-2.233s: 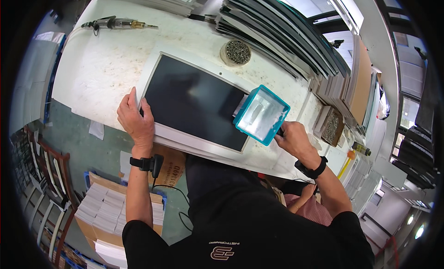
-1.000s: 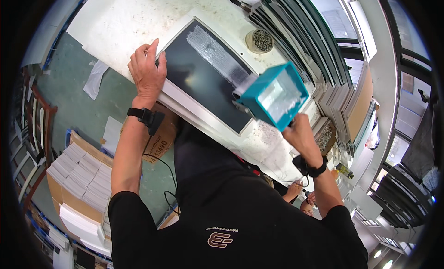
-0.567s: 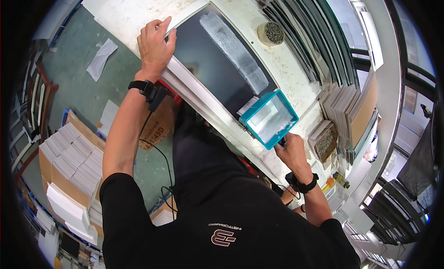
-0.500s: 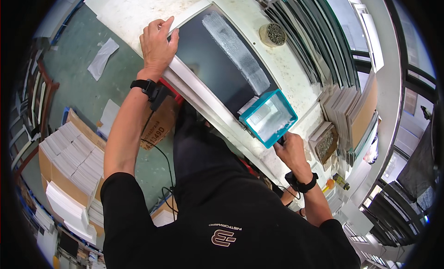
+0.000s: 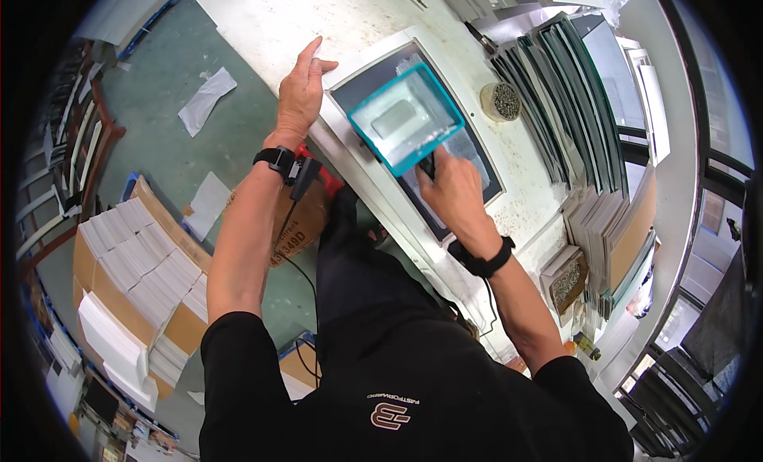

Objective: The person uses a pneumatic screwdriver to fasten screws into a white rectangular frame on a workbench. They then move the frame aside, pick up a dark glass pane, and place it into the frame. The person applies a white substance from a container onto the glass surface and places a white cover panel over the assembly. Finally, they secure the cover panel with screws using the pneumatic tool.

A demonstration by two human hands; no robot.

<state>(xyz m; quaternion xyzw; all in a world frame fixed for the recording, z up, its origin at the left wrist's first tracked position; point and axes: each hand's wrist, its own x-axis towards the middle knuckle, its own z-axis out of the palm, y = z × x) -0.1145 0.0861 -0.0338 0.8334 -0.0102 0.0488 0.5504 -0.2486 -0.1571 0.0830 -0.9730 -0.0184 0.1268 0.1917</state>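
My right hand (image 5: 461, 196) is closed around the black handle of a teal-rimmed rectangular tool (image 5: 407, 114) with a whitish, partly see-through middle. That tool lies over a dark flat panel (image 5: 354, 90) set in a white frame, covering its middle part. Whitish streaks (image 5: 474, 154) show on the panel to the right of the tool, and a smaller patch shows above it. My left hand (image 5: 300, 100) rests at the frame's left edge, thumb and forefinger apart, holding nothing that I can see. Part of the panel is hidden by my right hand.
Right of the panel stand a round tub of small dark pieces (image 5: 501, 101) and upright dark strips (image 5: 548, 104). A box of small pieces (image 5: 564, 278) sits nearer. Stacked white pieces (image 5: 135, 259) and a white sheet (image 5: 207, 100) are on the floor at left. A cable hangs beside my left forearm.
My right hand has moved the teal tool up and left, from the panel's near end onto its middle. My left hand has loosened from the frame's edge. The whole view has shifted slightly.
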